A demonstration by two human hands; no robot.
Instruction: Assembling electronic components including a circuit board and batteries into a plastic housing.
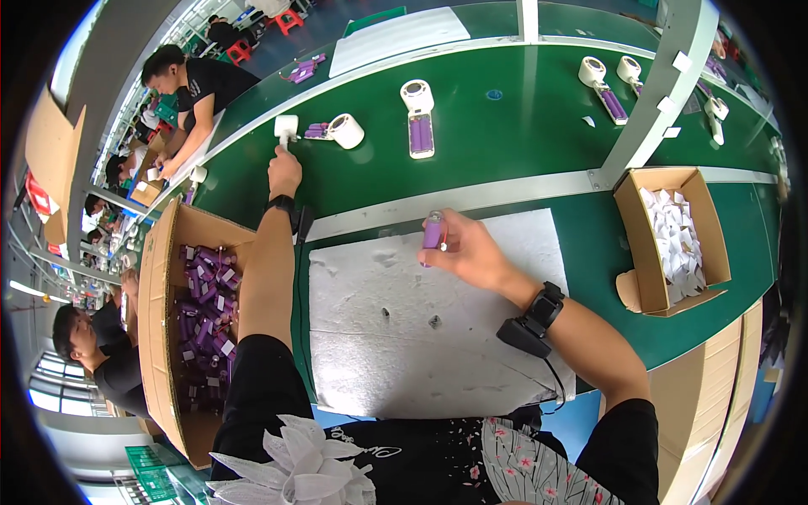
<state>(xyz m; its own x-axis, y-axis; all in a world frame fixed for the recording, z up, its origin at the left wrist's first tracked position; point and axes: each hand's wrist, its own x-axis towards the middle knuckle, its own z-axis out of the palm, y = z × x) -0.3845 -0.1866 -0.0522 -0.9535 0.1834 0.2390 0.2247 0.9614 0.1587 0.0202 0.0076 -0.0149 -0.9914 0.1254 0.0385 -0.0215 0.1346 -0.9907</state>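
My left hand reaches out over the green bench, its fingers closed on the handle of a white handheld device housing. Pinched in my right hand is a purple battery pack with a short red wire and a small white connector; it is held above the grey foam mat. Beside the left hand lies another white housing with purple cells in its handle. A third white housing, its open handle filled with purple cells, lies farther right.
A cardboard box of purple battery packs stands at my left. At right, a smaller carton holds folded white pieces. A metal post rises from the bench rail. More white housings lie beyond it. Co-workers sit to the left.
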